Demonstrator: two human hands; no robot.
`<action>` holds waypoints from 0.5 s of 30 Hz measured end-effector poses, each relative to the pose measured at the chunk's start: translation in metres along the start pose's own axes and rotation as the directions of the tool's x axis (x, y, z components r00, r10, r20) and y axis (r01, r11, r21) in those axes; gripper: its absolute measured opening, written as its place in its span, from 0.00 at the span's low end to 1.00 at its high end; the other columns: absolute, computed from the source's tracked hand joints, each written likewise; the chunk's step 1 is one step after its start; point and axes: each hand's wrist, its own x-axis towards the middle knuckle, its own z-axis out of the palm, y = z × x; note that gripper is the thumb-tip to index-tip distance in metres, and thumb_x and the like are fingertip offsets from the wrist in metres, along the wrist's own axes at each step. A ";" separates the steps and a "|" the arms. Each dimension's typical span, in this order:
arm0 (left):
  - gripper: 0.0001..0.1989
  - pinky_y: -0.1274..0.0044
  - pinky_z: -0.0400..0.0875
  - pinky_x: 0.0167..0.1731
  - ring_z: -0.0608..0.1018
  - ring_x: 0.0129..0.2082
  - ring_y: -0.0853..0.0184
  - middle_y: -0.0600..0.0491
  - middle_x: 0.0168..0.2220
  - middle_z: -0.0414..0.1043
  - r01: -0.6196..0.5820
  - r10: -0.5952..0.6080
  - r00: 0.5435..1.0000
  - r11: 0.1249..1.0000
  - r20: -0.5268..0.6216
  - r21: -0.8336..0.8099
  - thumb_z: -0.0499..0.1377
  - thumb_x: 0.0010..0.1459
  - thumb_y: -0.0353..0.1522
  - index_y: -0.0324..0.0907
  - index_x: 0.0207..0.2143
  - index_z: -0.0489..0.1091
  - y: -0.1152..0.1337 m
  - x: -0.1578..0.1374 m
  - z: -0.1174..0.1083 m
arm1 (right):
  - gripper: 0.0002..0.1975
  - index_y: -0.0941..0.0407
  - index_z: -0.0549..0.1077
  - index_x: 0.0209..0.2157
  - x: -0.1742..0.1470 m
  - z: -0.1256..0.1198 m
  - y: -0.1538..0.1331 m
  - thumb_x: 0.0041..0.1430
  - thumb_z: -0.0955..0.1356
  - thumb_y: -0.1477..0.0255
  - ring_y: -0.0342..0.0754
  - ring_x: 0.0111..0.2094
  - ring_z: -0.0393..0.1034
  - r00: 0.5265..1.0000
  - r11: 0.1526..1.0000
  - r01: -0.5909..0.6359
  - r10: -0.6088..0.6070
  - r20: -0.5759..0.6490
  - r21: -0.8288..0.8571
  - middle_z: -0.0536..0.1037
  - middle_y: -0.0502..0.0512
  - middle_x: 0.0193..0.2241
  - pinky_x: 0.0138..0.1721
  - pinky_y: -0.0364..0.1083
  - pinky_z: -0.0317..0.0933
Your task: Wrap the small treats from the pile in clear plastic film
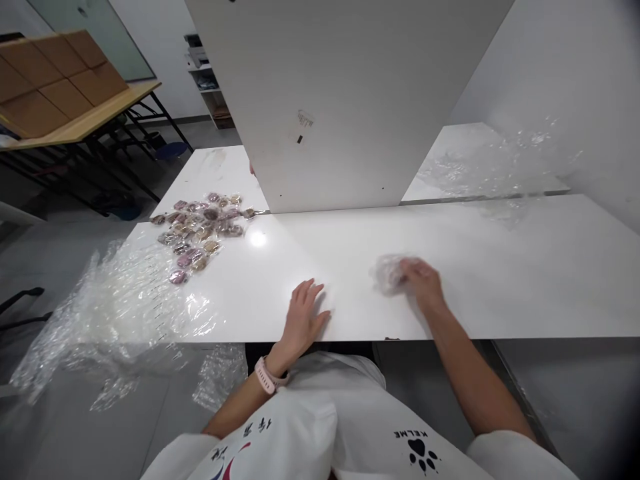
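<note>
My left hand (pixel 303 317) rests on the white table (pixel 340 247) near its front edge, fingers stretched out and apart, with nothing in it. To the right, my right hand (pixel 424 283) is closed on a piece of crumpled clear plastic wrap (pixel 388 274). Motion blurs the wrap, and I cannot tell whether anything is inside it. At the left lies a pile of small plastic-wrapped pieces (pixel 203 227), pinkish, brown and yellowish, well away from both hands.
Loose clear plastic film (pixel 125 300) spreads over the table's left end and hangs off the edge. More film (pixel 500 163) lies at the back right. A tall white panel (pixel 350 100) stands behind the table. Cardboard boxes (pixel 60 80) sit on a wooden table further left.
</note>
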 end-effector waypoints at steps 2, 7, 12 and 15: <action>0.22 0.51 0.57 0.63 0.59 0.67 0.50 0.42 0.64 0.61 0.004 0.012 0.997 0.979 -0.076 0.202 0.55 0.66 0.36 0.46 0.61 0.63 -0.016 -0.012 -0.002 | 0.13 0.58 0.72 0.30 0.061 -0.016 -0.004 0.54 0.72 0.61 0.43 0.22 0.63 0.930 0.989 -0.105 0.134 -0.342 0.102 0.73 0.49 0.23 0.26 0.45 0.62; 0.22 0.54 0.54 0.65 0.62 0.67 0.51 0.44 0.65 0.62 0.022 0.038 0.990 0.915 -0.139 0.403 0.55 0.64 0.35 0.45 0.60 0.65 -0.031 -0.025 0.002 | 0.09 0.62 0.70 0.45 0.194 -0.031 -0.039 0.67 0.64 0.72 0.41 0.29 0.68 0.863 0.981 -0.163 0.194 -0.466 0.106 0.75 0.57 0.37 0.30 0.43 0.66; 0.22 0.56 0.57 0.64 0.63 0.66 0.52 0.46 0.65 0.63 0.027 0.047 0.986 0.904 -0.161 0.427 0.56 0.63 0.35 0.46 0.60 0.65 -0.028 -0.021 0.004 | 0.13 0.65 0.71 0.47 0.246 0.012 -0.049 0.64 0.68 0.71 0.46 0.39 0.71 0.916 0.991 -0.120 0.090 -0.392 -0.053 0.75 0.62 0.43 0.40 0.50 0.69; 0.23 0.57 0.57 0.64 0.64 0.66 0.52 0.46 0.65 0.63 0.024 0.054 0.985 0.896 -0.163 0.444 0.57 0.63 0.34 0.46 0.60 0.65 -0.029 -0.020 0.003 | 0.15 0.63 0.73 0.45 0.245 0.037 -0.037 0.56 0.71 0.74 0.52 0.51 0.66 0.918 0.977 -0.029 -0.058 -0.393 -0.212 0.73 0.64 0.48 0.54 0.54 0.60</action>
